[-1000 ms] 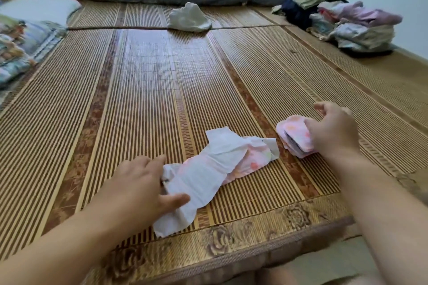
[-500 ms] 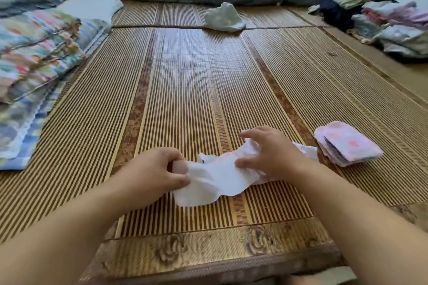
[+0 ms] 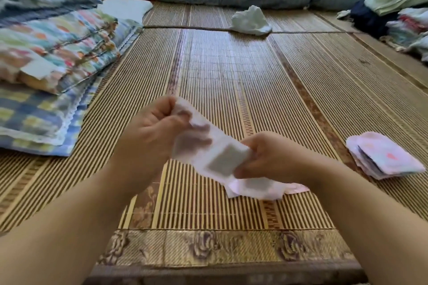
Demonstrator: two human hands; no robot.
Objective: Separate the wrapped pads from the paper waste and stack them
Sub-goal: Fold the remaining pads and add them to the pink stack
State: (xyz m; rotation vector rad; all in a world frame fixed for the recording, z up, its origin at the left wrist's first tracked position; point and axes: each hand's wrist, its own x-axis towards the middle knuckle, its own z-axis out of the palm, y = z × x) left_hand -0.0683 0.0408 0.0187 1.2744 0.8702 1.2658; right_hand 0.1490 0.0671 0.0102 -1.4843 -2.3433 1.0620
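Note:
Both hands hold a thin white sheet of paper waste (image 3: 215, 152) lifted above the bamboo mat (image 3: 231, 76). My left hand (image 3: 152, 132) pinches its upper left end; my right hand (image 3: 271, 157) grips its lower right end. Under the right hand, more white paper and a pink patterned wrapper (image 3: 257, 188) lie on the mat. A small stack of pink wrapped pads (image 3: 384, 157) rests on the mat to the right, apart from both hands.
Folded patterned quilts (image 3: 53, 53) lie at the left. A crumpled white cloth (image 3: 251, 21) sits on the mat further back. Bedding is piled along the far side, and folded clothes (image 3: 403, 14) at the far right. The mat's flowered border (image 3: 220, 247) runs along the near edge.
My right hand left the pad stack and came to the paper pile. Both hands then lifted a white sheet off the mat and stretched it between them. The camera view swung left.

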